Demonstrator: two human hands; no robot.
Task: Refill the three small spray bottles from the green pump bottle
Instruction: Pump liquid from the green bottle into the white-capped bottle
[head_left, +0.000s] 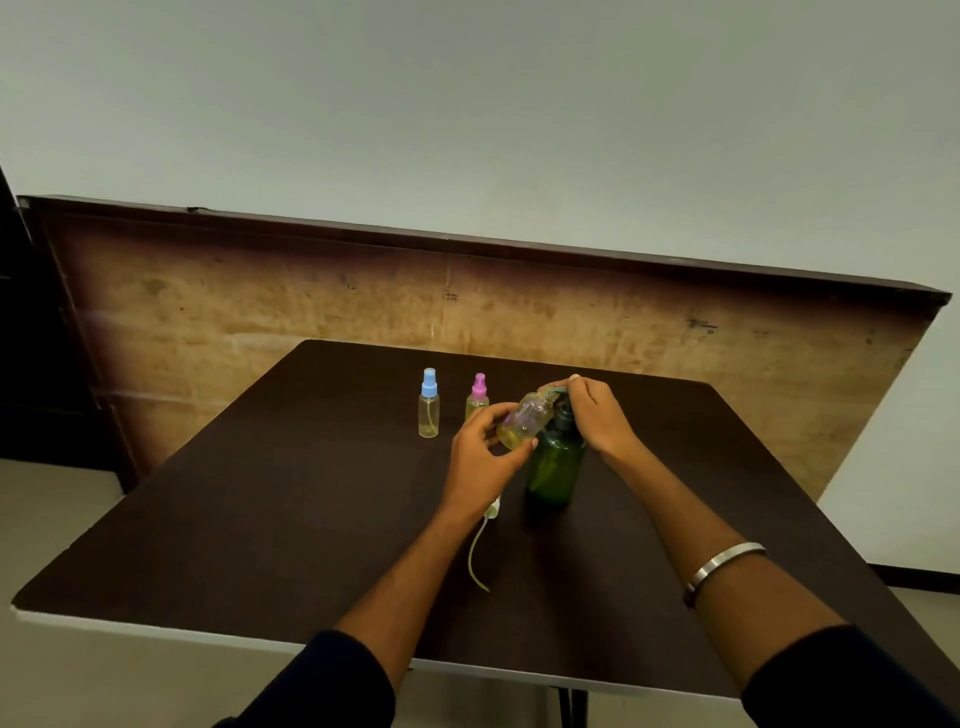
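Head view, your left hand (480, 451) holding the uncapped spray bottle (523, 420) tilted, mouth at the green pump bottle (553, 465) spout, your right hand (597, 413) grip curled over the pump head.

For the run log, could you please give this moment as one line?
left hand: holds tilted open spray bottle | right hand: on green pump bottle head | blue-capped bottle, pink-capped bottle: standing, capped

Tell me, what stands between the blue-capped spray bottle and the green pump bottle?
In the head view, the pink-capped spray bottle stands between the blue-capped bottle and the green pump bottle.
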